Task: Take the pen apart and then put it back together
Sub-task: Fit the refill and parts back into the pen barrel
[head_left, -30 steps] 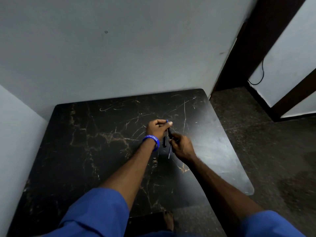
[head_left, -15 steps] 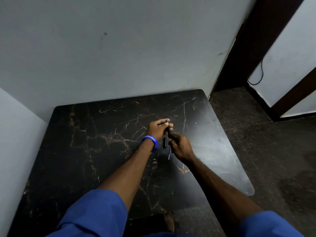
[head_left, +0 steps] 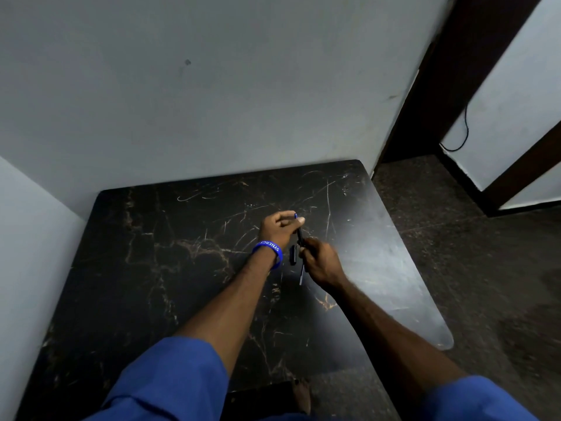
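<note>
A dark pen barrel (head_left: 300, 235) with a blue tip at its far end is held over the black marble table (head_left: 170, 268). My left hand (head_left: 277, 229), with a blue wristband, pinches the barrel's far end between thumb and fingers. My right hand (head_left: 320, 261) grips the barrel's near end. A short dark pen piece (head_left: 293, 254) lies on the table between my wrists. A thin refill (head_left: 301, 275) lies on the table just left of my right hand, partly hidden by it.
The table stands in a corner, with grey walls behind and on the left. Its right edge (head_left: 406, 253) borders a dark speckled floor. A dark door frame (head_left: 425, 86) rises at the back right. A bare foot (head_left: 302, 393) shows under the near table edge.
Both hands hold the same grip on the pen barrel and have barely shifted. The pieces on the table have not moved.
</note>
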